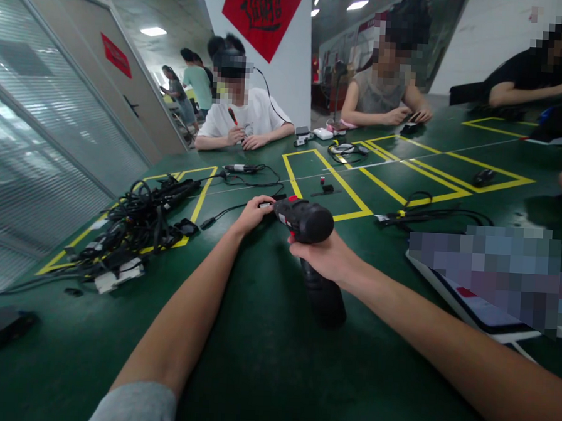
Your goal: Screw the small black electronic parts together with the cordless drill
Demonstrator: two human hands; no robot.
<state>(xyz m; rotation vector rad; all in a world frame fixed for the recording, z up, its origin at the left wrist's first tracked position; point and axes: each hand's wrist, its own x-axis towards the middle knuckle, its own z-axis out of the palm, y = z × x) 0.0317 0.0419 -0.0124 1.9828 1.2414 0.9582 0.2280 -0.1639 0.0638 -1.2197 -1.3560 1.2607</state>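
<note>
My right hand (328, 256) is wrapped round the grip of a black cordless power screwdriver (308, 224) with red trim, held just above the green table (264, 354). Its nose points left. My left hand (251, 214) is closed in a pinch at the tool's front end, on a small light-coloured piece (265, 204) at the tip. A thin black cable (224, 211) runs leftward from beside that hand.
A tangled heap of black cables and adapters (134, 228) lies at the left inside yellow tape boxes (330, 175). A tablet (474, 302) lies at the right, with more cables (426, 215) beyond it. Three people sit at the far side; a small black box (2, 324) is at the left edge.
</note>
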